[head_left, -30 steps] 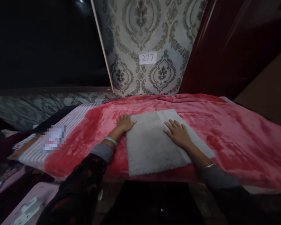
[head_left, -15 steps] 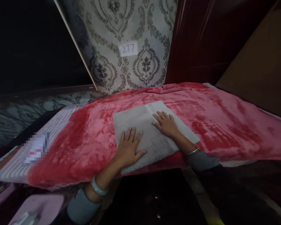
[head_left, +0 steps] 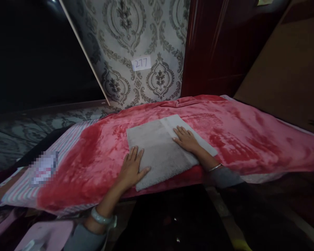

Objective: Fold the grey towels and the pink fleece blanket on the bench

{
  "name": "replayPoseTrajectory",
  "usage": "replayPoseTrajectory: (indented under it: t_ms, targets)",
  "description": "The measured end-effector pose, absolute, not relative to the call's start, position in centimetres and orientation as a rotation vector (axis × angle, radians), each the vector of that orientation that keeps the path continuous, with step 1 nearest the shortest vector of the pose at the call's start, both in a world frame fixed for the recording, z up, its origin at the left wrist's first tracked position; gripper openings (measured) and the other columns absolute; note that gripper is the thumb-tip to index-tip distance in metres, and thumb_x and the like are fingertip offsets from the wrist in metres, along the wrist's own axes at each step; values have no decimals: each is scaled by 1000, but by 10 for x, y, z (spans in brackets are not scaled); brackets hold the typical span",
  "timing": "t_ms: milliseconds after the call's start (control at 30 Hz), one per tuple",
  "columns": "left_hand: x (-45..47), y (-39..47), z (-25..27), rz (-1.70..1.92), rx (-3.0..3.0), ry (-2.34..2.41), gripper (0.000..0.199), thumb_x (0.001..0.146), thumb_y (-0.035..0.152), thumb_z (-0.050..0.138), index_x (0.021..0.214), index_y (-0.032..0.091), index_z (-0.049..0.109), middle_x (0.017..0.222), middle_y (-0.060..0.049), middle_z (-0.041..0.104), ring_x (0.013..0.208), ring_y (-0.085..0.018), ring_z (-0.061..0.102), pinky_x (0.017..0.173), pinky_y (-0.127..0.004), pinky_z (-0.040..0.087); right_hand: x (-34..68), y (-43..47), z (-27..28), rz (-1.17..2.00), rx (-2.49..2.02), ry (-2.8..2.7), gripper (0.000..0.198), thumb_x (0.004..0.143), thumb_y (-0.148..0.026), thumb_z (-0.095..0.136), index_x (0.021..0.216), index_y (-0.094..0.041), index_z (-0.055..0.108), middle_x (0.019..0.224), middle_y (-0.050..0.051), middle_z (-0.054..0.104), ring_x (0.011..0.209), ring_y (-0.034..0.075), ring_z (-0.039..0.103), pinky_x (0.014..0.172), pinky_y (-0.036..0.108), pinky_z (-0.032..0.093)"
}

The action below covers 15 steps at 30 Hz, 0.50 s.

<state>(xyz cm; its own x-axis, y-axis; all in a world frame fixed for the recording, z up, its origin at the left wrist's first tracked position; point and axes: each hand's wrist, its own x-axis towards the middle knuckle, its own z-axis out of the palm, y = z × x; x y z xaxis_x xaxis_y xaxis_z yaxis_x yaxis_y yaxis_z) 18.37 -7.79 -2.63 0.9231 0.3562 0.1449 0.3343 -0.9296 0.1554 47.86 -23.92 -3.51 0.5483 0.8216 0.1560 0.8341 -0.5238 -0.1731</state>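
A grey plush cloth (head_left: 157, 150) with a paler strip along its right side lies flat on a red and pink blanket (head_left: 102, 164). My left hand (head_left: 131, 170) rests at the cloth's left edge, palm down, its fingers stretched out and partly over the blanket. Across the seam between the grey part and the pale strip, my right hand (head_left: 187, 139) lies flat with fingers extended. Neither hand grips anything. A pale bangle (head_left: 101, 216) circles my left wrist, and a thin bracelet (head_left: 215, 167) is on the right.
Striped fabric (head_left: 68, 143) shows beneath the blanket at left, with a blurred-out item (head_left: 44, 169) on it. Behind stand patterned wallpaper with a paper marked 277 (head_left: 141, 63), a dark screen (head_left: 42, 52), a dark red panel (head_left: 211, 52) and cardboard (head_left: 285, 69). A pink stool-like surface (head_left: 49, 232) sits lower left.
My left hand has slid left, from on top of the cloth to its left edge. The right hand stays almost in place on the cloth. The camera view has shifted slightly.
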Motion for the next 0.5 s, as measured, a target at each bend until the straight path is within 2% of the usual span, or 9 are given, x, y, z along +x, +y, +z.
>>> replayPoseTrajectory:
  t_ms: [100,200,267,333,500]
  targets:
    - [182,-76,-32,313,2929,549,77,95,59,45,156,13,32,165,-22,20,153,-35,17,120,-58,24,476,-255,-33,-31,-2652,-1298,65,103,-54,27,158,-22,30,165,10,21,152,29,19,120,52,23]
    - [182,-81,-32,332,2885,584,76,95,56,47,155,12,33,164,-22,21,153,-34,17,121,-57,23,474,-274,-32,-12,-2717,-1200,63,102,-53,28,157,-24,32,165,9,23,151,31,22,118,54,28]
    - [181,-87,-30,331,2843,602,76,94,55,50,154,12,34,164,-21,22,153,-34,17,122,-57,22,474,-286,-36,-6,-2732,-1160,63,101,-51,27,157,-21,34,164,11,26,149,33,28,115,53,33]
    - [180,-92,-28,349,2789,609,75,92,53,53,153,12,37,163,-20,26,153,-33,19,122,-55,21,477,-297,-43,-21,-2724,-1171,66,100,-49,26,154,-13,37,161,18,30,143,32,39,115,48,34]
    - [177,-92,-34,534,2601,676,56,92,41,55,142,17,54,159,-15,38,149,-30,30,122,-49,25,498,-307,-69,-174,-2595,-1230,82,93,-57,12,143,-3,50,147,25,49,132,37,50,113,49,37]
